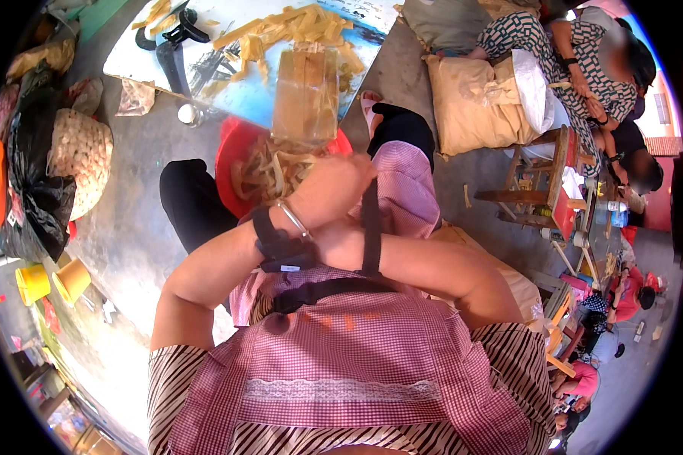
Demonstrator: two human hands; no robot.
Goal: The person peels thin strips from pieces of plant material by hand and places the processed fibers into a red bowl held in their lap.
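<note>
My forearms cross in front of my lap. My left hand, with a silver bangle and a black strap at its wrist, reaches over toward the right; its fingers are smeared and mostly hidden. My right hand lies beneath the left wrist, and its fingers cannot be seen. Just beyond my hands, a red basin between my knees holds pale brown strips. A clear-sided block with a brown wooden middle stands over the basin's far edge, at the table. What either hand holds, if anything, is not visible.
The blue and white table bears a heap of yellowish strips and a black tool. A stuffed tan sack and a wooden stool are at right, near other people. Black bags and yellow buckets are at left.
</note>
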